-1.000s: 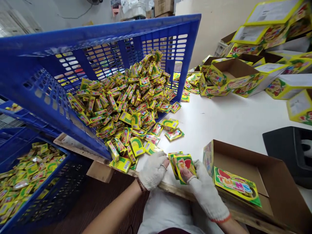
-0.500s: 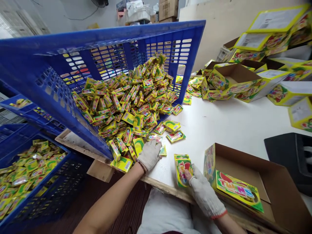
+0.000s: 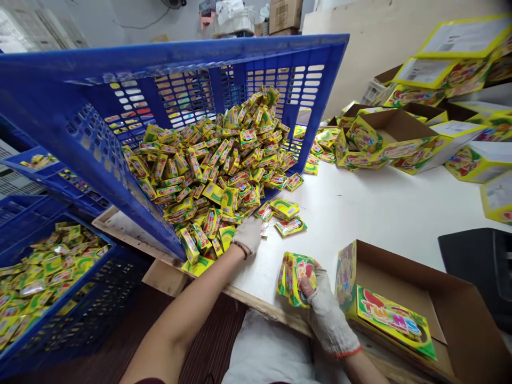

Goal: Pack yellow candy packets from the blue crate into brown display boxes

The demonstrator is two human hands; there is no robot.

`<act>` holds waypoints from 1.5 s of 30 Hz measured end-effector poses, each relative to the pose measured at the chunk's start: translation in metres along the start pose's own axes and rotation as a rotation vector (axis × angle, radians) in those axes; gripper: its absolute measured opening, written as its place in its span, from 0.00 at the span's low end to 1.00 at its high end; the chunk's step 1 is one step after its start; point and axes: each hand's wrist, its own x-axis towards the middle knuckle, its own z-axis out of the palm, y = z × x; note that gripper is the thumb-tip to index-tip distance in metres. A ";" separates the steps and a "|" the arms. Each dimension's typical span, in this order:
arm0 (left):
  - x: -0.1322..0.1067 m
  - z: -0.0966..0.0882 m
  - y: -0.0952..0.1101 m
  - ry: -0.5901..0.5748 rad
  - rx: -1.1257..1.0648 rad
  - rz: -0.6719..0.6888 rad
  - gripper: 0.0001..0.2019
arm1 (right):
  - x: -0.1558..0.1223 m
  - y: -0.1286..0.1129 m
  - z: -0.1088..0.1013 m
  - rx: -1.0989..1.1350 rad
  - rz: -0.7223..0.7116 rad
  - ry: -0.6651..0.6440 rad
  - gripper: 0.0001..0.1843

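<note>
My right hand [image 3: 330,314], in a white knit glove, is closed on a few small yellow-green "Twins" packets [image 3: 298,280] held together above the table's front edge. My left hand [image 3: 248,236], gloved and with a beaded bracelet at the wrist, reaches to the near edge of a heap of the same packets [image 3: 216,165]. Its fingers are blurred and partly hidden, and a bit of a packet shows beside them. The heap spills out of a blue plastic crate [image 3: 320,101] lying on its side. Several loose packets [image 3: 290,226] lie just beyond the left hand.
An open cardboard box [image 3: 460,314] with a printed "Twins" panel [image 3: 396,320] stands at right, near a black object [image 3: 472,266]. Empty display boxes [image 3: 394,133] are piled at the back right. Another blue crate [image 3: 120,266] full of packets sits lower left, beside the white table [image 3: 344,208].
My left hand has pushed slightly farther forward toward the heap, its fingers now less visible. The packets in my right hand have turned and fanned out, showing more of them.
</note>
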 end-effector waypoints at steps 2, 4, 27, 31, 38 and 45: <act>0.017 -0.007 -0.002 -0.032 0.029 -0.048 0.11 | -0.001 0.003 0.002 0.168 0.100 0.045 0.37; 0.023 -0.006 0.000 -0.077 0.031 -0.072 0.12 | -0.003 -0.003 0.007 0.353 0.206 -0.007 0.34; -0.045 0.024 0.012 -0.235 -0.577 0.035 0.23 | -0.014 -0.045 0.008 0.261 0.177 -0.142 0.39; 0.003 0.015 0.027 -0.006 -0.403 0.108 0.13 | -0.021 -0.067 0.007 -0.357 0.016 -0.087 0.34; 0.072 0.006 0.062 0.167 -0.125 0.261 0.08 | -0.020 -0.079 0.015 -0.928 -0.061 -0.176 0.28; 0.034 -0.007 0.041 0.264 0.009 0.175 0.14 | -0.019 -0.070 0.006 -0.382 0.053 -0.256 0.36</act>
